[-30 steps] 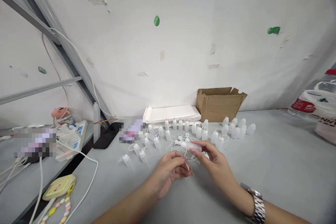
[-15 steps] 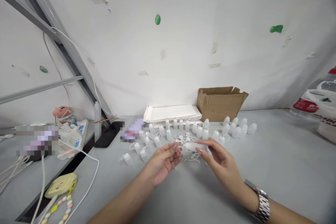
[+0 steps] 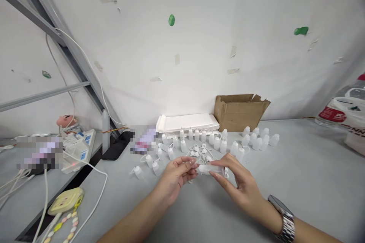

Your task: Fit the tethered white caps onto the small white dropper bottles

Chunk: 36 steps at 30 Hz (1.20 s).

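Observation:
My right hand (image 3: 242,183) grips a small translucent plastic squeeze bottle (image 3: 205,169) between thumb and fingers. The bottle lies sideways in the air, its neck end toward my left hand (image 3: 176,177). The left fingertips are pinched together right at that neck end; what they hold is too small to make out. Just behind the hands lies a loose pile of white caps with looped straps (image 3: 201,151), partly covered by my fingers. Several capped bottles (image 3: 183,145) stand in rows behind and to the left. Several bottles without straps (image 3: 257,143) stand at the back right.
An open cardboard box (image 3: 239,114) and a stack of white padded envelopes (image 3: 188,123) sit against the wall. Left are a black phone-like slab (image 3: 118,147), a power strip (image 3: 82,152), cables and a yellow case (image 3: 65,200) with beads. A large bottle (image 3: 332,114) stands far right.
Both hands and the bottle have come slightly down toward me, and more of the cap pile shows behind them. The right fingers have shifted a little on the bottle.

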### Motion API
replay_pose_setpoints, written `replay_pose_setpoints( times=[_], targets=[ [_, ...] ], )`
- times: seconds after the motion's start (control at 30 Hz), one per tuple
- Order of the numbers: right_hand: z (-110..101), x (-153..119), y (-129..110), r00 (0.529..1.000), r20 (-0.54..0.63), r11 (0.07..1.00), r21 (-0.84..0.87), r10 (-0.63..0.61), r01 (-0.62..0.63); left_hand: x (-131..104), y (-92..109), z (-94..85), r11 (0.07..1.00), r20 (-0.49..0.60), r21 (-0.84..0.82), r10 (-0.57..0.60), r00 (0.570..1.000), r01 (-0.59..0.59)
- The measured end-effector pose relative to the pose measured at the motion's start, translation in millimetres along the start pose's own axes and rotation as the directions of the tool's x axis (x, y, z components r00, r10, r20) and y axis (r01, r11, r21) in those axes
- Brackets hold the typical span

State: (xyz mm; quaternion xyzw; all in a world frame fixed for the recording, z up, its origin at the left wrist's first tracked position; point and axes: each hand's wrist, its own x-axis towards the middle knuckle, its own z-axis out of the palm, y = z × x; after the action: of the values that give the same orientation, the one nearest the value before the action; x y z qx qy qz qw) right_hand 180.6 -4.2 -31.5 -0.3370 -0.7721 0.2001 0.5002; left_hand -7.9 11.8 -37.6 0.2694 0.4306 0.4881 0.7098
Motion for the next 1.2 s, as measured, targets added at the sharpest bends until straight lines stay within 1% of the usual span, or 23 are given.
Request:
replay_pose_setpoints(
  times=[0.27,0.47,0.73,0.97,1.1,1.2],
  targets=[
    [-0.1,-0.6,1.8,1.0,0.013,1.0,-0.005,0.01,-0.01,-0.5,0.9,0.6,0.999,0.023,0.019,0.029,0.999,-0.029],
    [-1.4,-0.2,0.0,1.0,0.014,1.0,-0.013,0.001,-0.001,-2.9,1.6,2.3,0.999,-0.006,0.038,0.028,1.0,-0.028],
    [-2.1,0.1,-1.6,1.0,0.016,0.999,-0.038,-0.002,0.003,-0.8,0.6,1.2,0.999,-0.007,0.046,0.022,1.0,-0.021],
    [-2.4,1.1,-3.4,0.997,0.043,0.995,-0.078,-0.065,0.069,-4.4,-1.0,5.4,0.995,-0.028,0.079,0.056,0.998,-0.053],
    [-0.7,-1.0,-2.6,0.996,0.05,0.993,-0.093,-0.071,0.076,-6.8,-2.7,9.1,0.996,-0.059,0.06,0.063,0.996,-0.059],
    [1.2,-2.0,-0.9,0.995,0.045,0.99,-0.105,-0.093,0.097,-7.4,-5.1,9.5,0.998,-0.056,0.037,0.056,0.997,-0.054]
  ],
)
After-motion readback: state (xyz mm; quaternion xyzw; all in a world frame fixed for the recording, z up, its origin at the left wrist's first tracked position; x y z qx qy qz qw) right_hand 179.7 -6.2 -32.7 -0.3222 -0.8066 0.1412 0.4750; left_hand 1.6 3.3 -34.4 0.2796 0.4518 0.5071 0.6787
